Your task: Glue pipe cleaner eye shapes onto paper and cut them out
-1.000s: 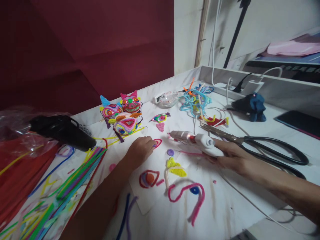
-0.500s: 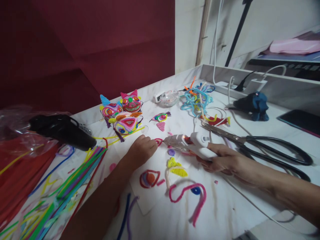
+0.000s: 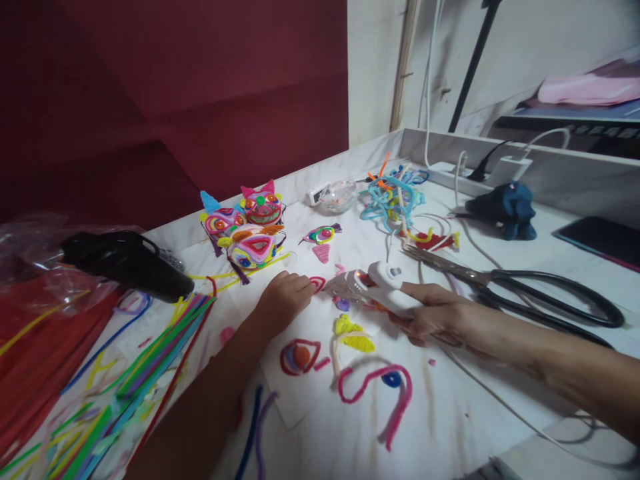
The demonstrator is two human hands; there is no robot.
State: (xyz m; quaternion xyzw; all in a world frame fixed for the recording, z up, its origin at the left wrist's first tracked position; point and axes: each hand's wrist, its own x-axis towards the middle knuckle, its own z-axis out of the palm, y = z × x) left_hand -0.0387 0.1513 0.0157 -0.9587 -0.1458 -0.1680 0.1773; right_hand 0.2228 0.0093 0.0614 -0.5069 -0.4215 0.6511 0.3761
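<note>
My right hand (image 3: 440,313) is closed round the handle of a white hot glue gun (image 3: 387,283), its nozzle pointing left. Fingers curled together, my left hand (image 3: 286,300) grips the edge of a small red pipe cleaner loop (image 3: 317,285). The gun's tip is close by that loop; whether they touch I cannot tell. Below the hands lie an eye-shaped piece (image 3: 301,357) with an orange centre, a yellow pipe cleaner shape (image 3: 357,335) and a bent magenta pipe cleaner (image 3: 400,380). A purple disc (image 3: 343,305) sits under the gun.
Several colourful animal faces (image 3: 250,230) stand at the back. Large black-handled scissors (image 3: 500,280) lie right, near tangled pipe cleaners (image 3: 393,200) and a phone (image 3: 600,240). On the left are a black tool (image 3: 125,263) and a pipe cleaner bundle (image 3: 145,380). A cable (image 3: 520,407) crosses the front right.
The glue gun in my right hand has shifted slightly left and down, and has tilted a little. My left hand has hardly moved and keeps its grip on the loop.
</note>
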